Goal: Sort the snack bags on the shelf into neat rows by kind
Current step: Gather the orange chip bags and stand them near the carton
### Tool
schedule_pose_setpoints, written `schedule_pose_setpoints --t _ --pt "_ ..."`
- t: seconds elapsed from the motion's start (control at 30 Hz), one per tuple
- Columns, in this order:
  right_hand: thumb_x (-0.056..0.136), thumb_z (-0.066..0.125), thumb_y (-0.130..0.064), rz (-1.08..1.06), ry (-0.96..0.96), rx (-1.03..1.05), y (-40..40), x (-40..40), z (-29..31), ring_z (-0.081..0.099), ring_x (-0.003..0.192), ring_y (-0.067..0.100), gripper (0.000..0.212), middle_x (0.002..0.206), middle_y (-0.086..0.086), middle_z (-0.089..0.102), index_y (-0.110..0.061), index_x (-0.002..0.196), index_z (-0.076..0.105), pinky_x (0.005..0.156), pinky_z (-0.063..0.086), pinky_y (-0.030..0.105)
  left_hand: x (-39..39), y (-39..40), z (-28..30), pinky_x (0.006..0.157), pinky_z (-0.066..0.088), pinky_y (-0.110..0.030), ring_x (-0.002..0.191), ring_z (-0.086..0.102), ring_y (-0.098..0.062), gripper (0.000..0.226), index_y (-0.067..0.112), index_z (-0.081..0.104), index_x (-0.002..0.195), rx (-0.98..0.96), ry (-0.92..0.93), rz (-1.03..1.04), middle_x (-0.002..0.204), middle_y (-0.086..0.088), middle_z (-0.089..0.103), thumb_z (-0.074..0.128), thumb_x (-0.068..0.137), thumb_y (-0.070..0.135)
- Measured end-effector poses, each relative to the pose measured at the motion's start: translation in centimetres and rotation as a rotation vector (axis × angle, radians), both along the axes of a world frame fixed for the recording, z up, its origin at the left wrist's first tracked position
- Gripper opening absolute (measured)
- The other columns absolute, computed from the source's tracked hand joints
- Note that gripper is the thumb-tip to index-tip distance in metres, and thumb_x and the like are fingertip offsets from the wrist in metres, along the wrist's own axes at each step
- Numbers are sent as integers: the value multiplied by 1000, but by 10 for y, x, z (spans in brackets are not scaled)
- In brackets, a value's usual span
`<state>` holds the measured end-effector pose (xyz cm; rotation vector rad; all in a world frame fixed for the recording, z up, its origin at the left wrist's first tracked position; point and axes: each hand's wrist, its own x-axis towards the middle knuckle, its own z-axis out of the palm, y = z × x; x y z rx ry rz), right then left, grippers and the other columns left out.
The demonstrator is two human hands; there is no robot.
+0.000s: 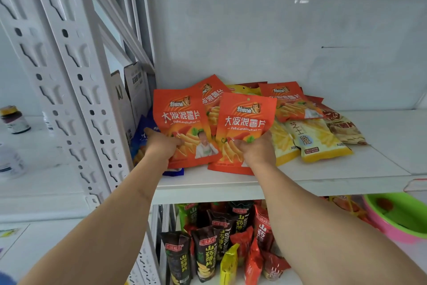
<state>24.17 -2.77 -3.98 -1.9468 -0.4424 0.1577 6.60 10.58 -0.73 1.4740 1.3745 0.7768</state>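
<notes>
Both hands up at shelf (pixel 323 183), each w/ an orange bag. L hand (pixel 161 146) pinching lower left corner of left orange bag (pixel 182 123), fingers curled round its edge, bag held upright at shelf's left end. R hand (pixel 256 150) gripping bottom of right orange bag (pixel 245 127), thumb on front, bag upright, just beside and partly overlapping the left one, near shelf's front edge. Two more orange bags (pixel 286 100) lying behind toward shelf's back wall. Yellow bags (pixel 316 139) flat on shelf just right of R hand; brown bag (pixel 344 127) further right, touching them. Blue bag (pixel 141 137) at shelf's left end, mostly hidden behind L hand. Below shelf: dark, red, green and yellow tall packs (pixel 208 252) standing crowded; pink-green bowl (pixel 397 217) under shelf's right end.
</notes>
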Motion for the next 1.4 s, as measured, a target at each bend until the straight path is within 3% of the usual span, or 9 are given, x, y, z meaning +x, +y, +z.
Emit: schedule_pose_setpoints --t 0.17,0.27,0.37,0.5,0.63,0.83,1.03,1.3,1.4 --pt "76 84 -29 129 96 107 -6 5 7 68 81 23 19 79 -4 68 -22 78 66 75 51 30 -14 7 -10 80 61 -43 88 74 -30 37 11 65 114 -133 -326 -176 108 -15 74 77 80 3" --pt "79 82 -27 130 134 175 -14 11 19 65 78 19 16 83 -2 69 -21 80 67 84 57 39 -21 -1 -7 54 59 -28 67 75 -20 26 12 64 110 -186 -466 -308 94 -12 75 69 88 -1" --pt "81 81 -30 128 123 221 -26 20 28 67 84 19 20 91 -3 70 -21 94 69 86 57 41 -22 -13 -4 55 60 -29 72 75 -20 28 12 62 118 -183 -580 -387 101 -12 75 68 91 5" --pt "79 83 -29 95 110 316 -52 41 41 68 80 16 23 94 -2 73 -22 97 70 52 49 23 -6 -32 -9 66 62 -34 86 76 -25 32 5 61 125 -157 -654 -523 110 -19 73 64 93 8" --pt "86 78 -29 87 152 307 -90 68 52 54 41 -2 13 70 -7 62 -23 87 66 30 30 10 29 -54 -11 75 63 -37 92 74 -28 37 1 59 126 -158 -663 -600 114 -20 72 67 90 6" --pt "83 80 -34 32 156 319 -160 131 52 68 67 11 19 92 -2 75 -21 95 72 42 44 14 112 -109 -19 68 62 -30 77 74 -21 18 6 66 107 -121 -628 -706 92 -12 75 66 90 3" --pt "87 76 -32 32 135 277 -252 221 49 46 27 -2 15 43 -13 55 -20 86 66 29 31 13 218 -185 -20 94 55 -47 97 72 -33 34 2 62 120 -91 -582 -764 109 -18 74 71 88 6" --pt "92 70 -36 43 93 247 -346 357 50 53 36 -6 16 79 -5 67 -22 98 69 31 35 13 363 -286 -13 87 58 -42 90 74 -28 23 8 64 112 -89 -592 -821 99 -12 76 68 90 5" --pt "94 64 -46 3 85 217 -376 408 50 58 52 7 27 76 -7 66 -22 106 69 42 39 22 412 -312 -12 88 58 -42 95 73 -29 31 4 60 122 -108 -584 -854 108 -16 74 66 91 4"
